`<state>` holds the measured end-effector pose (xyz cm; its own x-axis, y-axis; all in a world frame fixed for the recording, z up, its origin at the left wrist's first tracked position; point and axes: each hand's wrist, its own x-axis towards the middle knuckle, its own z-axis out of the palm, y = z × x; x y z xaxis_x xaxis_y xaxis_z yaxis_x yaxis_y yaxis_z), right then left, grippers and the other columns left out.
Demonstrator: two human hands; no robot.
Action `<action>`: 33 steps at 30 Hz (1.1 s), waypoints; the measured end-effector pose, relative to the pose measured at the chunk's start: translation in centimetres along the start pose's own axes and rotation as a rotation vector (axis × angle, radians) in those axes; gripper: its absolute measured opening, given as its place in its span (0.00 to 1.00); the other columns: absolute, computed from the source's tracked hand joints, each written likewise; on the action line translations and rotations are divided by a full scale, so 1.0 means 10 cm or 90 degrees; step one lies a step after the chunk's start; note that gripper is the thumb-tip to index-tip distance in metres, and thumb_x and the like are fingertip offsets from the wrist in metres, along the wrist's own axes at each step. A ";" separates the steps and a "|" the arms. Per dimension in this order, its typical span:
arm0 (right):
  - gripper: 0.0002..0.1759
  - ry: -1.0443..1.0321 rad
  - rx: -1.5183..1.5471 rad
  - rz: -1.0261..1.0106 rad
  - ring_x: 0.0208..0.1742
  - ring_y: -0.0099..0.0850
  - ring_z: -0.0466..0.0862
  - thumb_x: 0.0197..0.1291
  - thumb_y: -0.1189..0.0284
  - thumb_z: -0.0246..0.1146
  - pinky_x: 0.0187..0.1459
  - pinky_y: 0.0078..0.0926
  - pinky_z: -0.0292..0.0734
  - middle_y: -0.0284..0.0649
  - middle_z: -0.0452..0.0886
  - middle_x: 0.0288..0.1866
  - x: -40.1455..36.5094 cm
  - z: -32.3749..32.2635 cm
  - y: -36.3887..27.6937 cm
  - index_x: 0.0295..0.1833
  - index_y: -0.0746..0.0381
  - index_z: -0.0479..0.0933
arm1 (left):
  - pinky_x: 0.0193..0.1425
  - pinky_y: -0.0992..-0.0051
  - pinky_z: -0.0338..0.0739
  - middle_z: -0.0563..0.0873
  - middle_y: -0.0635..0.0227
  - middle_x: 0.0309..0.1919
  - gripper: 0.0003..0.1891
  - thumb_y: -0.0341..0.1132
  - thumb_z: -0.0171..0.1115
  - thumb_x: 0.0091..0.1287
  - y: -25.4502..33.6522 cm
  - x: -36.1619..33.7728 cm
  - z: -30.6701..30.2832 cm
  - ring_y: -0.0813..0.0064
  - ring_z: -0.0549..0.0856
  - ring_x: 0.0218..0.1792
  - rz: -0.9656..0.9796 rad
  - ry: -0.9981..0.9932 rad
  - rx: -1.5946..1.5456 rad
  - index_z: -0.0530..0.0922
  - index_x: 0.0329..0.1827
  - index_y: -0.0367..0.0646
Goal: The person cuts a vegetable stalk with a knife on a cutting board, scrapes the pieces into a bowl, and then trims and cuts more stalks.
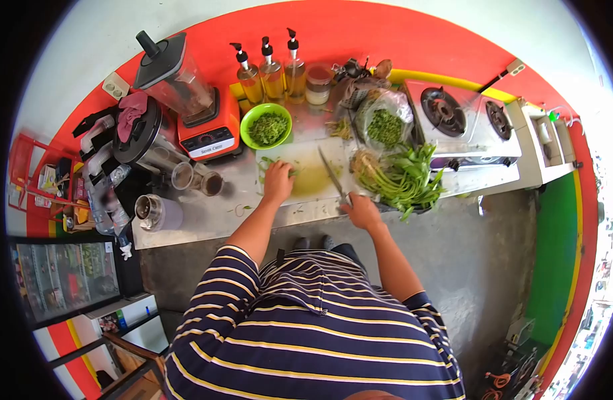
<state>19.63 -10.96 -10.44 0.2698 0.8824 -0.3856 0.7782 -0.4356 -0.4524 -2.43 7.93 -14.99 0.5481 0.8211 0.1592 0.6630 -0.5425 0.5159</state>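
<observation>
My right hand [362, 210] is closed round the handle of a knife [332, 172], whose blade points up and left over the cutting board [310, 150]. At the board's left side my left hand [278, 181] has its fingers bent down and together on some chopped greens [266, 163]; what lies under the fingertips is hidden. A wet yellow-green patch covers the board's middle. Just above my left hand stands a green bowl [247, 140] of chopped greens. To the right of the knife lies a bunch of leafy greens [406, 180], its stems towards the board.
A plastic bag of chopped greens [385, 127] sits behind the bunch. At right is a gas stove [470, 113]. A red blender [210, 130], pump bottles [272, 70] and a brown-filled cup [212, 184] stand left and back. The metal counter's front edge [253, 230] is near me.
</observation>
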 end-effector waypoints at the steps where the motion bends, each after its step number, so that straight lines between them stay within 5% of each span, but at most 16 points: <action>1: 0.23 0.002 -0.011 -0.006 0.52 0.60 0.84 0.66 0.55 0.64 0.53 0.55 0.79 0.60 0.84 0.48 -0.02 -0.02 0.06 0.59 0.59 0.75 | 0.58 0.58 0.73 0.84 0.62 0.47 0.11 0.29 0.71 0.58 0.05 0.00 -0.01 0.53 0.79 0.52 -0.019 -0.012 0.024 0.83 0.44 0.43; 10: 0.20 -0.056 0.066 -0.106 0.48 0.61 0.83 0.66 0.61 0.65 0.50 0.56 0.78 0.61 0.85 0.44 -0.05 -0.04 0.20 0.53 0.65 0.75 | 0.50 0.58 0.77 0.85 0.58 0.37 0.04 0.26 0.67 0.61 0.56 -0.22 0.08 0.55 0.84 0.45 -0.070 -0.046 -0.090 0.82 0.38 0.40; 15: 0.20 -0.080 0.047 -0.178 0.48 0.62 0.84 0.66 0.61 0.64 0.50 0.56 0.79 0.61 0.85 0.44 0.07 0.14 0.20 0.54 0.65 0.75 | 0.50 0.57 0.79 0.86 0.56 0.41 0.06 0.28 0.65 0.63 0.65 -0.37 0.10 0.53 0.85 0.46 -0.115 -0.072 -0.080 0.85 0.42 0.43; 26: 0.22 -0.006 0.052 -0.129 0.43 0.65 0.84 0.71 0.60 0.58 0.46 0.59 0.79 0.65 0.84 0.39 0.07 0.12 -0.03 0.58 0.67 0.68 | 0.47 0.62 0.80 0.88 0.56 0.36 0.07 0.29 0.67 0.64 0.52 -0.37 0.14 0.56 0.87 0.40 -0.195 -0.090 -0.159 0.85 0.44 0.40; 33: 0.19 -0.008 -0.172 -0.119 0.41 0.54 0.89 0.75 0.59 0.52 0.43 0.53 0.84 0.57 0.87 0.38 0.09 0.29 -0.35 0.56 0.65 0.64 | 0.42 0.68 0.80 0.89 0.60 0.31 0.07 0.29 0.70 0.61 0.31 -0.32 0.29 0.66 0.88 0.34 -0.237 -0.093 -0.276 0.83 0.38 0.37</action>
<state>15.49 -9.15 -11.51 0.1018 0.9398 -0.3261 0.9363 -0.2013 -0.2878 -0.68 3.13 -16.34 0.4035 0.8926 -0.2012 0.5723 -0.0746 0.8167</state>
